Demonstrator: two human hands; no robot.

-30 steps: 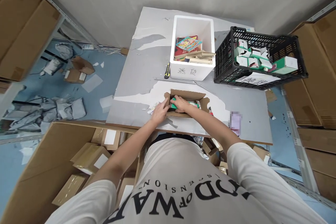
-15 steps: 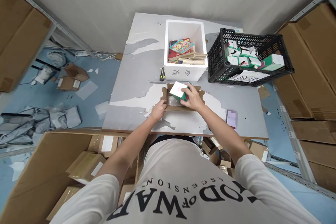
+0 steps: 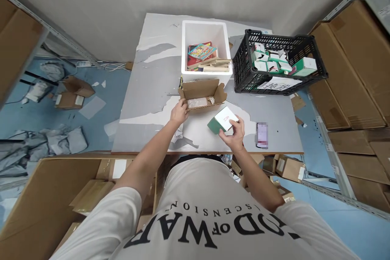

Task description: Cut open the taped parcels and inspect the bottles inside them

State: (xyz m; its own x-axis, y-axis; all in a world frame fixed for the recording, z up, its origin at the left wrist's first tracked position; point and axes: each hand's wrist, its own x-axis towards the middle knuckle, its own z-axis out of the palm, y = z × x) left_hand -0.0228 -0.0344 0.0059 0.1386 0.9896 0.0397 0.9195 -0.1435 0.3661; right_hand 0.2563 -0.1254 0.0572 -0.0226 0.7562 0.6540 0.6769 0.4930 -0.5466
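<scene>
My right hand (image 3: 234, 133) grips a small white and green box (image 3: 226, 118) over the front of the table, with the white face turned up. An open brown cardboard box (image 3: 203, 92) lies to its left, its flap raised toward the back. Inside it are a clear plastic piece (image 3: 197, 102) and a small pale scrap. My left hand (image 3: 179, 111) pinches the near left corner of the cardboard box. Behind stands a white foam box (image 3: 206, 48) with books (image 3: 201, 51) in it.
At the right back is a black plastic crate (image 3: 278, 65) holding several green and white boxes. A phone (image 3: 262, 135) lies on the right of the table (image 3: 146, 89). Large cartons fill the shelf at right. An open carton (image 3: 76, 170) stands below the table's front left.
My right hand has lifted the white and green box out of the cardboard box and moved it right and nearer me. The cardboard box now sits farther back, tilted open.
</scene>
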